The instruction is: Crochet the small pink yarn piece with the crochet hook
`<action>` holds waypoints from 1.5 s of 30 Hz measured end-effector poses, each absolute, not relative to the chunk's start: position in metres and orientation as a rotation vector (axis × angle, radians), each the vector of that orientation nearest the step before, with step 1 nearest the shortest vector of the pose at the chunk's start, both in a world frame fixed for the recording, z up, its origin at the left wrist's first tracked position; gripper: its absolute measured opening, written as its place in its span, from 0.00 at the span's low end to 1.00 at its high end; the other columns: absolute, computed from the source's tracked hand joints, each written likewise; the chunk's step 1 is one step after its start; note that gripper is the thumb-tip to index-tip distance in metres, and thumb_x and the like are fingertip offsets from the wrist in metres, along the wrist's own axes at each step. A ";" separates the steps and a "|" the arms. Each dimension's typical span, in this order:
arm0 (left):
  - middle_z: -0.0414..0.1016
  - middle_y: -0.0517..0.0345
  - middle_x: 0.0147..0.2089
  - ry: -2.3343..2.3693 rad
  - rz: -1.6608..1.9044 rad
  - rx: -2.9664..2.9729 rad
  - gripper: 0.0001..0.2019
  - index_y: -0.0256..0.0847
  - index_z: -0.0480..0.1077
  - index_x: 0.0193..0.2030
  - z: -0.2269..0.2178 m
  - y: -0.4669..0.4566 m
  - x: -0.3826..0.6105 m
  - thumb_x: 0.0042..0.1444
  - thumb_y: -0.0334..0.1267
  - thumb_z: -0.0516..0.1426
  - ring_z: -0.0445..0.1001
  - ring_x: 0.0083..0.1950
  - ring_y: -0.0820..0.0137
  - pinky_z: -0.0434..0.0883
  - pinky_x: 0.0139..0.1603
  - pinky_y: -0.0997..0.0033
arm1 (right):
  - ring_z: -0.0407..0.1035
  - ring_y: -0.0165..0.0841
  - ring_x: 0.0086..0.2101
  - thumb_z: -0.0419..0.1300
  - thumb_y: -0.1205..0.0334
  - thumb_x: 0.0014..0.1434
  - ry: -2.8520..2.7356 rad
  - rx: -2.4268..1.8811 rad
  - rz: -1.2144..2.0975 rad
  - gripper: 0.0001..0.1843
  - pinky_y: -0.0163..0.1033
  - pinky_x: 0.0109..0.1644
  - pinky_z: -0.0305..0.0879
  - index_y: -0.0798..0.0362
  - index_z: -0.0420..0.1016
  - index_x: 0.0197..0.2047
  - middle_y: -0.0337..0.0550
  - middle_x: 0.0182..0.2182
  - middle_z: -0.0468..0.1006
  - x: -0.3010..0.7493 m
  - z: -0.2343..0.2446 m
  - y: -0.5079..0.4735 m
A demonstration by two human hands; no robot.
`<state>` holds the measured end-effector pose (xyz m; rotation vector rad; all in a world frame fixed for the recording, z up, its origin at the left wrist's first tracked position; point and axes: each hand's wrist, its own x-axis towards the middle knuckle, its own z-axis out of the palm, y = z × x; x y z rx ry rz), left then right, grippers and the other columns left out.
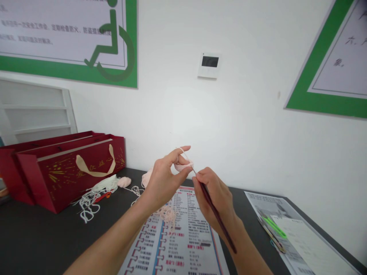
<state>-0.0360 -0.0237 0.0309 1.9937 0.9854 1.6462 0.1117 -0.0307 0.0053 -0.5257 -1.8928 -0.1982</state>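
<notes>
My left hand (169, 175) pinches a small pale pink crochet piece (183, 166) between thumb and fingers, with a strand of yarn looped over the raised index finger. My right hand (213, 191) grips a crochet hook (216, 214) with a dark red handle, held like a pen. The hook's thin metal tip meets the edge of the crochet piece. Below both hands lies a printed pattern sheet (186, 229). Loose pink yarn (166, 215) rests on it under my left wrist. A pink yarn ball (146, 178) is partly hidden behind my left hand.
Red gift bags (80, 172) stand at the left on the black table (57, 236). White yarn (100, 187) and a small pink ball (124, 182) lie before them. At the right, papers (304, 233) hold a bright green tool (274, 226) and scissors-like metal item (272, 236). A white wall rises behind.
</notes>
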 end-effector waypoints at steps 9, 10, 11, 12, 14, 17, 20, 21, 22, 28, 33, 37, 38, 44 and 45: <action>0.71 0.66 0.29 0.533 1.308 1.427 0.23 0.40 0.66 0.55 0.031 -0.020 -0.036 0.51 0.31 0.62 0.70 0.32 0.76 0.65 0.46 0.67 | 0.63 0.30 0.29 0.55 0.79 0.56 -1.920 -0.211 -0.367 0.16 0.35 0.28 0.63 0.51 0.64 0.44 0.42 0.32 0.70 0.122 0.002 -0.002; 0.71 0.66 0.28 0.508 1.285 1.394 0.21 0.39 0.68 0.53 0.030 -0.019 -0.035 0.51 0.31 0.62 0.69 0.32 0.76 0.65 0.47 0.67 | 0.63 0.31 0.29 0.56 0.80 0.55 -1.914 -0.201 -0.451 0.17 0.36 0.28 0.63 0.51 0.64 0.44 0.43 0.32 0.70 0.123 0.000 0.001; 0.71 0.65 0.27 0.491 1.272 1.373 0.19 0.37 0.69 0.51 0.030 -0.018 -0.034 0.51 0.30 0.61 0.69 0.32 0.76 0.64 0.49 0.67 | 0.62 0.32 0.30 0.56 0.80 0.55 -1.899 -0.203 -0.540 0.18 0.36 0.28 0.63 0.52 0.64 0.45 0.44 0.32 0.70 0.123 -0.002 0.003; 0.71 0.66 0.26 0.483 1.274 1.358 0.18 0.36 0.69 0.50 0.029 -0.017 -0.033 0.51 0.30 0.61 0.69 0.31 0.77 0.63 0.50 0.67 | 0.62 0.32 0.30 0.56 0.80 0.55 -1.881 -0.222 -0.618 0.18 0.37 0.28 0.63 0.53 0.64 0.46 0.45 0.32 0.70 0.121 -0.004 0.003; 0.70 0.66 0.27 0.506 1.331 1.348 0.19 0.37 0.69 0.51 0.028 -0.017 -0.031 0.51 0.31 0.61 0.69 0.32 0.76 0.64 0.49 0.67 | 0.62 0.33 0.30 0.56 0.79 0.56 -1.852 -0.311 -0.678 0.17 0.38 0.29 0.63 0.53 0.64 0.46 0.46 0.32 0.70 0.117 -0.006 0.000; 0.70 0.65 0.29 0.589 1.438 1.396 0.23 0.40 0.66 0.55 0.028 -0.017 -0.030 0.51 0.32 0.62 0.70 0.33 0.75 0.65 0.45 0.68 | 0.63 0.32 0.31 0.54 0.76 0.59 -1.876 -0.490 -0.392 0.10 0.38 0.32 0.64 0.52 0.64 0.41 0.43 0.30 0.69 0.110 -0.003 -0.014; 0.70 0.64 0.30 0.649 1.494 1.495 0.22 0.41 0.67 0.55 0.030 -0.018 -0.033 0.51 0.32 0.61 0.71 0.38 0.72 0.64 0.49 0.66 | 0.60 0.27 0.26 0.54 0.73 0.61 -1.738 -0.577 0.005 0.07 0.34 0.29 0.60 0.51 0.64 0.36 0.36 0.27 0.66 0.109 0.004 -0.030; 0.69 0.64 0.30 0.659 1.510 1.524 0.21 0.42 0.67 0.54 0.031 -0.018 -0.034 0.51 0.32 0.61 0.71 0.40 0.71 0.63 0.51 0.65 | 0.59 0.26 0.24 0.54 0.71 0.61 -1.681 -0.604 0.135 0.05 0.33 0.28 0.58 0.51 0.65 0.35 0.35 0.25 0.65 0.109 0.007 -0.033; 0.69 0.64 0.31 0.665 1.525 1.554 0.20 0.42 0.68 0.53 0.031 -0.018 -0.036 0.52 0.31 0.61 0.71 0.42 0.70 0.62 0.52 0.64 | 0.58 0.25 0.23 0.54 0.68 0.62 -1.621 -0.620 0.265 0.05 0.33 0.26 0.56 0.51 0.65 0.34 0.34 0.24 0.64 0.110 0.009 -0.035; 0.69 0.63 0.33 0.671 1.502 1.682 0.10 0.42 0.71 0.43 0.031 -0.017 -0.042 0.53 0.30 0.60 0.70 0.43 0.71 0.61 0.54 0.64 | 0.56 0.25 0.20 0.55 0.61 0.62 -1.414 -0.558 0.897 0.12 0.34 0.23 0.52 0.52 0.63 0.27 0.31 0.19 0.61 0.123 0.019 -0.034; 0.70 0.61 0.36 0.658 1.395 1.695 0.07 0.40 0.73 0.38 0.032 -0.017 -0.046 0.52 0.30 0.61 0.69 0.39 0.73 0.62 0.49 0.66 | 0.59 0.26 0.22 0.60 0.63 0.59 -1.625 -0.579 0.798 0.07 0.35 0.26 0.53 0.52 0.68 0.30 0.33 0.21 0.66 0.139 0.023 -0.029; 0.71 0.60 0.35 0.620 1.332 1.667 0.10 0.41 0.74 0.42 0.033 -0.017 -0.046 0.52 0.30 0.61 0.69 0.36 0.73 0.63 0.45 0.67 | 0.56 0.24 0.19 0.60 0.65 0.58 -1.493 -0.396 1.131 0.09 0.32 0.22 0.49 0.53 0.66 0.27 0.32 0.18 0.64 0.145 0.024 -0.017; 0.71 0.61 0.34 0.612 1.316 1.659 0.11 0.41 0.74 0.43 0.033 -0.017 -0.046 0.52 0.30 0.61 0.69 0.36 0.73 0.63 0.45 0.68 | 0.55 0.24 0.19 0.60 0.65 0.57 -1.465 -0.365 1.205 0.09 0.31 0.21 0.48 0.53 0.66 0.27 0.32 0.18 0.63 0.145 0.024 -0.013; 0.68 0.64 0.30 0.575 1.330 1.549 0.21 0.42 0.71 0.52 0.032 -0.020 -0.040 0.50 0.32 0.63 0.68 0.32 0.74 0.64 0.40 0.70 | 0.57 0.25 0.19 0.53 0.63 0.62 -1.542 -0.294 1.163 0.08 0.31 0.21 0.54 0.51 0.62 0.30 0.32 0.21 0.63 0.126 0.017 -0.013; 0.68 0.64 0.30 0.570 1.350 1.510 0.22 0.42 0.70 0.53 0.031 -0.020 -0.038 0.50 0.31 0.63 0.68 0.32 0.75 0.64 0.39 0.71 | 0.57 0.26 0.20 0.53 0.65 0.62 -1.581 -0.314 0.968 0.07 0.32 0.22 0.56 0.51 0.62 0.31 0.33 0.22 0.63 0.121 0.013 -0.015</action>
